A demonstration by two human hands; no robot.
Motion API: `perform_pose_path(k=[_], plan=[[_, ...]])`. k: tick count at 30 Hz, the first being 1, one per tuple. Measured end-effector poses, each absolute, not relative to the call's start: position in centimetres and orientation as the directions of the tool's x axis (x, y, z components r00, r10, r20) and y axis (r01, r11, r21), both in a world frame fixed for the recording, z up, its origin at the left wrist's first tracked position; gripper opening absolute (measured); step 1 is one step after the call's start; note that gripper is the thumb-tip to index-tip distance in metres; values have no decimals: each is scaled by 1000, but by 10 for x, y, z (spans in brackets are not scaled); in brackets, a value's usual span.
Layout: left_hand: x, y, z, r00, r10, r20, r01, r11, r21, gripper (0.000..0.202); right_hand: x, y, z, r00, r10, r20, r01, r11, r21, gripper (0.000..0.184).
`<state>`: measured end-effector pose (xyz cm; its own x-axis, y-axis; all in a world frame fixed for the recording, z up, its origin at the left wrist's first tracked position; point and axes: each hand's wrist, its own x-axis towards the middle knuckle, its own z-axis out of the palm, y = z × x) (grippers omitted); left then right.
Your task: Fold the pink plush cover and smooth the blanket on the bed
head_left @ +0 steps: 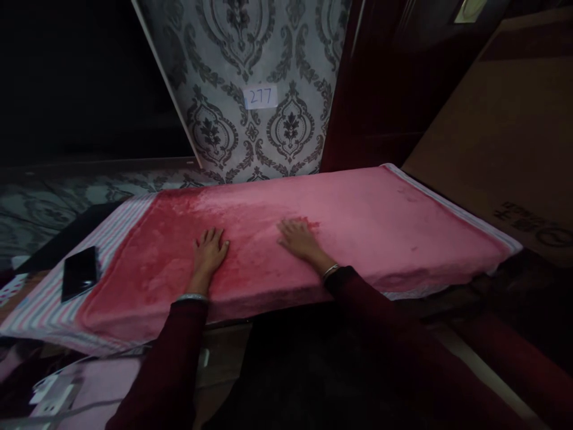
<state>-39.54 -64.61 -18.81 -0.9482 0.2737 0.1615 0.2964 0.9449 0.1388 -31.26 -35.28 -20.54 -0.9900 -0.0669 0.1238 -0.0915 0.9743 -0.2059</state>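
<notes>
A pink plush blanket (367, 221) is spread over a long padded surface. My left hand (209, 251) lies flat on it near the middle, palm down, fingers spread and holding nothing. My right hand (299, 237) rests flat on the blanket a little to the right, fingers stretched toward the left. Both wrists wear bangles and dark red sleeves.
A black phone (80, 272) lies on the striped cloth (40, 298) at the left end. Patterned grey wallpaper (250, 54) with a paper label "277" (260, 96) stands behind. A brown cardboard box (505, 143) is at the right. White cables and plugs (51, 397) lie low left.
</notes>
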Motion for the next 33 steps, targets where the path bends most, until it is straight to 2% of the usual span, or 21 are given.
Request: perform_pose_path(k=[4, 6, 9, 11, 13, 16, 19, 21, 22, 25, 29, 33], plan=[[-395, -645, -187, -949, 272, 157, 294, 945, 141, 61, -291, -252, -213, -928, 336, 158, 298, 928, -221, 59], [-394, -645, -187, -948, 269, 169, 293, 946, 141, 61, -270, -205, -216, -862, 481, 162, 435, 864, -253, 60], [-395, -644, -187, -948, 274, 162, 298, 943, 151, 62, -244, -166, -216, -751, 635, 180, 574, 764, -295, 56], [-396, -644, -187, -948, 278, 157, 302, 939, 162, 63, -239, -175, -214, -724, 655, 216, 588, 751, -301, 54], [-397, -644, -187, -948, 275, 162, 301, 940, 164, 62, -244, -214, -211, -797, 545, 258, 480, 833, -277, 56], [-396, -643, -186, -949, 272, 161, 296, 944, 149, 61, -257, -310, -207, -965, 160, 206, 114, 969, -221, 59], [-393, -643, -183, -952, 271, 142, 290, 948, 133, 62, -261, -398, -202, -964, -234, 128, -258, 941, -221, 63], [-392, -643, -181, -954, 270, 132, 285, 951, 122, 61, -259, -427, -200, -927, -359, 104, -374, 896, -240, 67], [-392, -643, -181, -954, 270, 129, 285, 951, 118, 61, -258, -431, -199, -925, -369, 93, -381, 891, -246, 69], [-395, -644, -183, -952, 274, 138, 291, 949, 122, 61, -256, -408, -203, -970, -239, 48, -243, 940, -240, 67], [-400, -645, -187, -950, 276, 149, 296, 946, 132, 62, -234, -322, -213, -997, 75, 17, 72, 985, -154, 65], [-401, -644, -188, -949, 280, 147, 299, 946, 125, 62, -182, -223, -219, -907, 419, 45, 416, 908, -52, 62]])
